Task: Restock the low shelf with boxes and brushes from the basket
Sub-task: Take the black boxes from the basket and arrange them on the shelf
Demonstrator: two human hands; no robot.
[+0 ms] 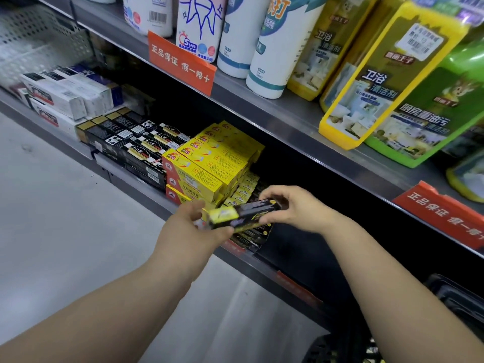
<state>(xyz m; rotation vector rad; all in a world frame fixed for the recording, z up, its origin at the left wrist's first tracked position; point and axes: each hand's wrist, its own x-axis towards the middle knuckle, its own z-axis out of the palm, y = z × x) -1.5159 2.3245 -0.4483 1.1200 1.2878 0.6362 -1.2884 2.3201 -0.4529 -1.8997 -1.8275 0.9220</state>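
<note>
A black and yellow toothpaste box (243,214) is held level just above the front edge of the low shelf (146,187). My left hand (193,226) grips its left, yellow end, thumb underneath. My right hand (290,208) pinches its right end from above. Directly beneath the box lie more black boxes of the same kind (255,237), partly hidden by my hands. The black basket (450,299) shows at the lower right, its contents out of sight.
On the low shelf, left of my hands, stand stacked yellow boxes (212,163), black boxes (131,142) and white boxes (60,95). The shelf above carries white bottles (272,48) and yellow and green cleaner bottles (387,82), with orange tags (180,61) on its edge. Grey floor (65,218) lies left.
</note>
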